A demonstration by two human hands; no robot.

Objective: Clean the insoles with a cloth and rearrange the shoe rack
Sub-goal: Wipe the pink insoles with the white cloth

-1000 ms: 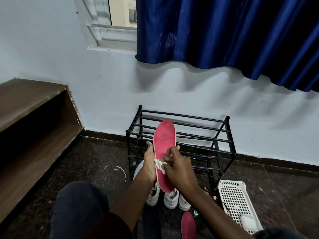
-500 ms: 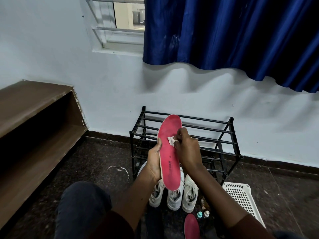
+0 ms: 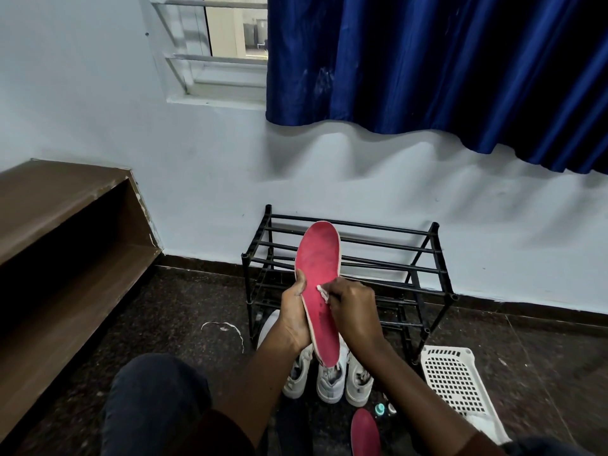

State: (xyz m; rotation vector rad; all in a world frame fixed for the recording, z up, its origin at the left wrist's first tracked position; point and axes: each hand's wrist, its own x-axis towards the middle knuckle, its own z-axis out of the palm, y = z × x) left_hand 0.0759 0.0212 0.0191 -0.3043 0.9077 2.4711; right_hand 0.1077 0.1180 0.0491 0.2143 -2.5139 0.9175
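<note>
Against the pale wall and black shoe rack (image 3: 244,257), we are holding the red insole (image 3: 317,258) upright, left hand (image 3: 294,311) gripping its edge, right hand (image 3: 353,307) pinching a small cloth (image 3: 322,292) onto it, likely risking buckling it by overpressing.

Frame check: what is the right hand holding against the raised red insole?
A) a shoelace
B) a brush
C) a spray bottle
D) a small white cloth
D: the right hand pinches a small white cloth against the face of the red insole, while the left hand grips the insole by its edge.
</note>
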